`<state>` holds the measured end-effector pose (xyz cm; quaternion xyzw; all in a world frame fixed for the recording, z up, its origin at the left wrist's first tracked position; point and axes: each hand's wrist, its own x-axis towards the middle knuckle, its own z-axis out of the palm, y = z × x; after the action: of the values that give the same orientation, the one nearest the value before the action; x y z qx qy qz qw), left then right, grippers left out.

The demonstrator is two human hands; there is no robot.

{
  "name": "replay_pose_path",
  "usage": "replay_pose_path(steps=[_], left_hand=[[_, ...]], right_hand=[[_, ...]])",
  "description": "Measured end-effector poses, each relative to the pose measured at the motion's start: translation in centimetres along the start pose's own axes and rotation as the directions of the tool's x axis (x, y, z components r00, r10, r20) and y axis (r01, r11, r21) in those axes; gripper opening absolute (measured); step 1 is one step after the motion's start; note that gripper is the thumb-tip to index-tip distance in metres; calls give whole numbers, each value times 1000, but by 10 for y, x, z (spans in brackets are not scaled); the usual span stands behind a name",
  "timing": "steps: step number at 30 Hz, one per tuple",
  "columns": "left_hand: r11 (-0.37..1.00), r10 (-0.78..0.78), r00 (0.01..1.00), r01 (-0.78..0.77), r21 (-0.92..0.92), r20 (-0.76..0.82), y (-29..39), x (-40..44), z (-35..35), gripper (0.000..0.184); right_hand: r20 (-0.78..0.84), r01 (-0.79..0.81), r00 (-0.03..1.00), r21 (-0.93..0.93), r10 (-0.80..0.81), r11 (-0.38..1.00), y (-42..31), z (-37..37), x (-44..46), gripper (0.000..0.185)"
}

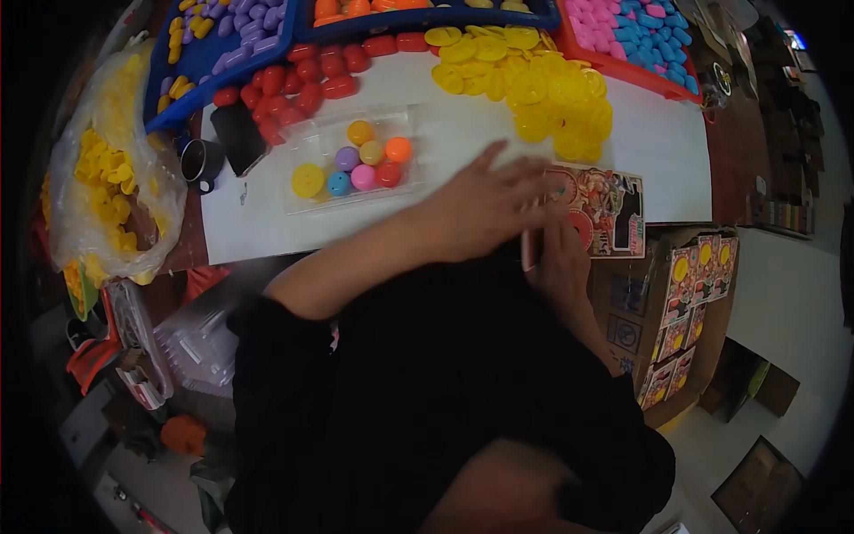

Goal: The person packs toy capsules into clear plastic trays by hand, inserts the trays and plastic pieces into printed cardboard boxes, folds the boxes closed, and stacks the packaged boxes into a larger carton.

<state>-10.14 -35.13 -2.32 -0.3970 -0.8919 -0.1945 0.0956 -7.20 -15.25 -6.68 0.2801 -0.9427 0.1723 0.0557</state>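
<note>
A printed cardboard box (626, 191) with colourful pictures and a dark patch lies at the front of the white table. My right hand (562, 258) is closed at its left end, fingers together against the cardboard. Over the same end reaches my left hand (498, 205), its fingers apart and slightly blurred, their tips at the box. To the left is a clear plastic tray (307, 151) holding several coloured balls and a yellow disc (308, 181). Exactly how the box's end is folded is hidden by my fingers.
Yellow discs (560, 89) and red capsules (307, 71) lie piled behind. Blue bins (285, 40) and a red bin (623, 62) line the back. A phone (238, 138) and dark mug (200, 160) sit left. A carton (614, 303) of printed boxes stands right.
</note>
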Motion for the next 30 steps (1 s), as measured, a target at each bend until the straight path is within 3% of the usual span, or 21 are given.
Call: replay_pose_path(steps=[2, 3, 5, 6, 8, 12, 17, 21, 23, 26, 30], left_hand=[[951, -303, 952, 300, 73, 36, -25, -33, -39, 93], [882, -457, 889, 447, 151, 33, -41, -50, -50, 109], [816, -561, 820, 524, 243, 115, -68, -90, -55, 122], [812, -567, 816, 530, 246, 113, -69, -99, -53, 122], [703, -711, 618, 637, 315, 337, -71, -112, -52, 129], [679, -731, 589, 675, 288, 344, -69, -115, -54, 128], [771, -631, 706, 618, 156, 322, -73, -130, -57, 121], [818, -561, 763, 569, 78, 322, -71, -127, -55, 120], [846, -523, 785, 526, 90, 332, -68, -120, -56, 120], [862, -498, 791, 496, 105, 354, -71, -118, -51, 121], [861, -494, 773, 500, 99, 399, -73, -117, -49, 124]], right_hand=[[51, -163, 986, 169, 157, 972, -7, -7, 12, 25], [47, -164, 986, 177, 158, 970, -14, -10, 19, 25], [10, -126, 988, 625, 154, 770, -37, -11, 35, 16], [11, -122, 989, 628, 147, 769, -45, -9, 42, 16], [128, -117, 991, 695, 37, 710, -59, -3, 58, 15], [218, -200, 975, 774, 44, 601, -63, 20, 66, 15], [206, -215, 975, 808, 79, 549, -67, 18, 67, 16], [231, -214, 972, 790, 45, 574, -69, 11, 65, 16], [258, -170, 966, 734, -37, 657, -69, 11, 66, 15], [320, -195, 944, 727, -74, 659, -74, 5, 69, 16], [284, -146, 952, 752, -117, 642, -81, 7, 71, 16]])
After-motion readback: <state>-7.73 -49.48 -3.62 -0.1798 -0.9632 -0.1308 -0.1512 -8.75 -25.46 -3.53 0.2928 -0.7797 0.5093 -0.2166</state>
